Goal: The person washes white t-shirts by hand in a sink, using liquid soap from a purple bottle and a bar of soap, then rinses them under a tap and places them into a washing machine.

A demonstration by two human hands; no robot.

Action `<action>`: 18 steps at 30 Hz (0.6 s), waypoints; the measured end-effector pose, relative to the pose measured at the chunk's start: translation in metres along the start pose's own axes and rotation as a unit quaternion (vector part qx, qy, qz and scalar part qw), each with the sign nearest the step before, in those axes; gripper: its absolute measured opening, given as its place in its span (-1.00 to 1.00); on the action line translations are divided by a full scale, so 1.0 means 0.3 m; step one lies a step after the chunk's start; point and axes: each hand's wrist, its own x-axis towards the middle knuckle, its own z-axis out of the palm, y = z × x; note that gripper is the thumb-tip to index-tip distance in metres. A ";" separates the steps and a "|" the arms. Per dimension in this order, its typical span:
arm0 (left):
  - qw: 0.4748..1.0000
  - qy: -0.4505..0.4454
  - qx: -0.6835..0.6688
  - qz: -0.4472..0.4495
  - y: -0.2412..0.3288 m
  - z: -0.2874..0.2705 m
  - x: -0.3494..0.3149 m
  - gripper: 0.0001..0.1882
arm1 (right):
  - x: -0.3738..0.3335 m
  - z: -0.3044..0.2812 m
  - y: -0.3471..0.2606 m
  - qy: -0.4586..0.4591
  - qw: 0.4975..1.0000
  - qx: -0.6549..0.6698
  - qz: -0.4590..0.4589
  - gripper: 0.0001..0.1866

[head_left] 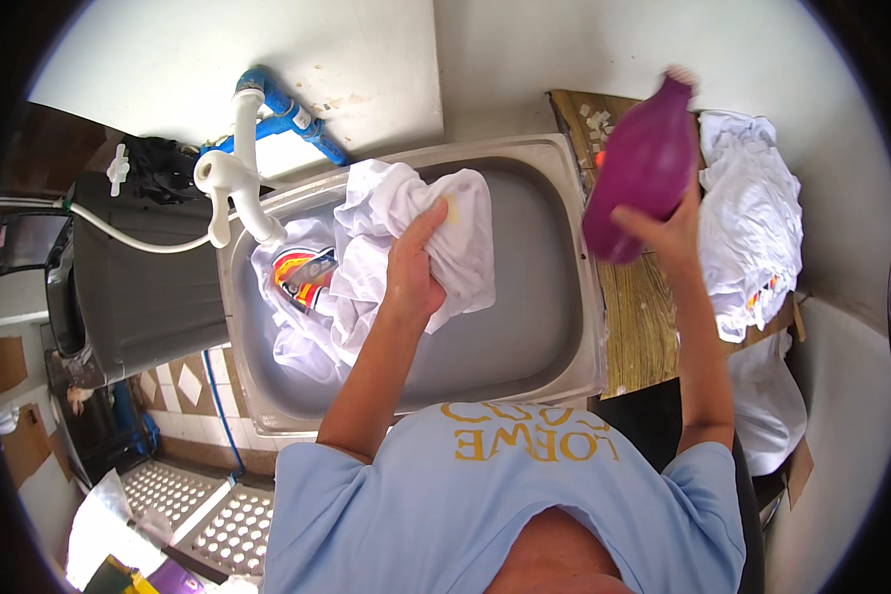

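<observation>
A white faucet (pixel 230 183) is standing leftward of the fingers of the left hand (pixel 419 265). White cloth (pixel 364 252) is spreading from those fingers, which are clamping it, partly hidden, over a metal sink (pixel 592 332). The right hand (pixel 663 230) is clasping a purple bottle (pixel 647 148), its neck pointing beyond the fingers. Rightward of them, white fabric (pixel 750 213) is lying bunched.

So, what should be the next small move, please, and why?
Probably, bring the purple bottle toward the white cloth: the right grip holds the bottle apart from it, while the left grip holds the cloth over the sink with a yellowish mark showing.
</observation>
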 end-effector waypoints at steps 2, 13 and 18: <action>1.000 0.001 -0.018 -0.006 -0.003 -0.008 0.020 -0.60 | 0.112 -0.066 0.049 0.069 0.997 -0.029 -0.029 -0.05; 0.998 0.052 0.003 0.025 0.024 -0.075 0.010 -0.57 | 0.519 -0.190 0.375 0.253 0.952 -0.018 -0.170 0.08; 0.994 0.066 0.075 0.036 0.061 -0.155 -0.007 -0.55 | 0.370 -0.010 0.248 0.333 0.930 -0.014 -0.154 -0.01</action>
